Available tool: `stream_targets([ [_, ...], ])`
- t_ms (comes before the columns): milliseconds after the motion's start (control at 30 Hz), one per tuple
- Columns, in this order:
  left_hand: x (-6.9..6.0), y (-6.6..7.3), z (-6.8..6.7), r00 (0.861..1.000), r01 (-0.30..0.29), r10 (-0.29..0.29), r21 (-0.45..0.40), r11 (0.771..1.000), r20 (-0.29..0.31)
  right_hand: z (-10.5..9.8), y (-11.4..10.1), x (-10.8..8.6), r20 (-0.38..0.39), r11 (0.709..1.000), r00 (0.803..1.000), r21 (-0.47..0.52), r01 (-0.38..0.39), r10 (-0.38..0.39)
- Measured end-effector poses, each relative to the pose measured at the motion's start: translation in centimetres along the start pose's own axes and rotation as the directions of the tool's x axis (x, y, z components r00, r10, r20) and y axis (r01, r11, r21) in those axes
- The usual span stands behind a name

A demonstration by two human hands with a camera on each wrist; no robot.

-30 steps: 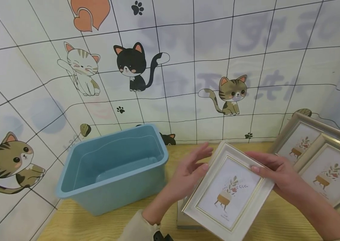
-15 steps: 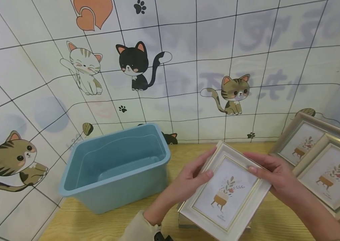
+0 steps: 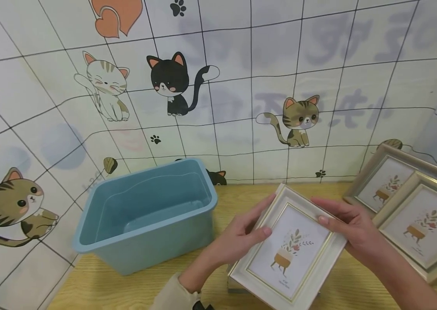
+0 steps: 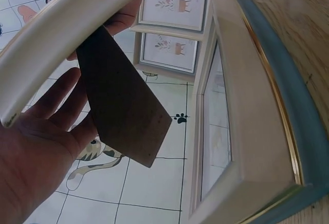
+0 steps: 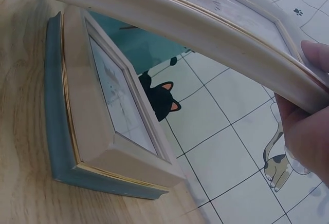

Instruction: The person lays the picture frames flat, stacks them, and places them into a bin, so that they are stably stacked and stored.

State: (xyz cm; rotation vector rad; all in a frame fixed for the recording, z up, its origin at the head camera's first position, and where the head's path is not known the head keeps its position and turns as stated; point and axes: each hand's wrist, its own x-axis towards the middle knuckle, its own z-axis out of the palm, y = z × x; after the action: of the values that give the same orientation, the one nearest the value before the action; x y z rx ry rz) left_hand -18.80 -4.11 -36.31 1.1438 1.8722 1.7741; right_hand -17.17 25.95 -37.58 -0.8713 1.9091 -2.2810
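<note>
A white picture frame with a gold inner line is tilted up in both hands. My left hand holds its left edge, thumb on the front and fingers behind. On the upper right edge, my right hand grips it with the thumb over the border. The left wrist view shows a dark stand flap sticking out from its back, near the left fingers. Beneath it, a cream frame lies stacked on a blue-grey frame on the table; the held frame mostly hides this stack in the head view.
A light blue plastic bin stands on the wooden table at the left, with bare inner walls showing. Two more frames lean at the right, a beige one behind a gold-edged one. A cat-patterned wall covering rises behind.
My left hand has gone from raised, spread fingers to holding the frame's left edge, thumb moved onto its front. The frame has shifted slightly left. My right hand keeps its grip.
</note>
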Motion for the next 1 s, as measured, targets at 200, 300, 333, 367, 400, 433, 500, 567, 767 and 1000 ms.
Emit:
stream_targets([
  [200, -0.6, -0.2, -0.3, 1.000, 0.023, -0.024, 0.020, 1.000, 0.017, 0.2, 0.4, -0.5, -0.043, 1.000, 0.999, 0.013, -0.016, 0.016],
  [300, -0.8, -0.4, -0.3, 0.999, 0.032, -0.033, 0.015, 0.999, 0.021, 0.2, 0.6, -0.6, -0.052, 1.000, 0.999, 0.022, -0.009, 0.010],
  [333, -0.9, -0.5, -0.3, 0.999, 0.034, -0.034, 0.013, 0.999, 0.020, 0.2, 0.6, -0.7, -0.057, 1.000, 0.998, 0.017, -0.007, 0.008],
  [367, -0.9, -0.6, -0.3, 0.999, 0.034, -0.035, 0.009, 0.999, 0.021, 0.2, 0.7, -0.7, -0.058, 1.000, 0.998, 0.017, -0.004, 0.005],
  [400, -1.0, -0.7, -0.3, 0.999, 0.034, -0.034, 0.006, 0.999, 0.020, 0.2, 0.8, -0.7, -0.058, 1.000, 0.998, 0.017, -0.002, 0.003],
  [433, -1.1, -0.8, -0.4, 0.999, 0.031, -0.031, 0.007, 0.999, 0.019, 0.2, 0.8, -0.7, -0.060, 1.000, 0.998, 0.016, -0.002, 0.003],
  [500, -1.2, -1.0, -0.4, 0.999, 0.025, -0.026, 0.006, 1.000, 0.019, 0.2, 0.9, -0.7, -0.063, 1.000, 0.998, 0.026, -0.001, 0.003],
  [567, -1.4, -1.2, -0.5, 1.000, 0.023, -0.023, 0.007, 1.000, 0.017, 0.2, 1.0, -0.8, -0.070, 0.999, 0.998, 0.038, -0.003, 0.006],
  [767, -1.8, -1.4, -0.7, 0.999, 0.053, -0.053, 0.026, 0.998, -0.004, 0.3, 1.2, -0.9, -0.089, 0.999, 0.996, 0.050, 0.004, 0.001],
  [1000, -2.6, -1.8, -1.1, 0.989, 0.078, -0.070, 0.059, 0.995, -0.134, 0.2, 0.8, -0.8, -0.197, 1.000, 0.980, 0.017, -0.026, 0.029],
])
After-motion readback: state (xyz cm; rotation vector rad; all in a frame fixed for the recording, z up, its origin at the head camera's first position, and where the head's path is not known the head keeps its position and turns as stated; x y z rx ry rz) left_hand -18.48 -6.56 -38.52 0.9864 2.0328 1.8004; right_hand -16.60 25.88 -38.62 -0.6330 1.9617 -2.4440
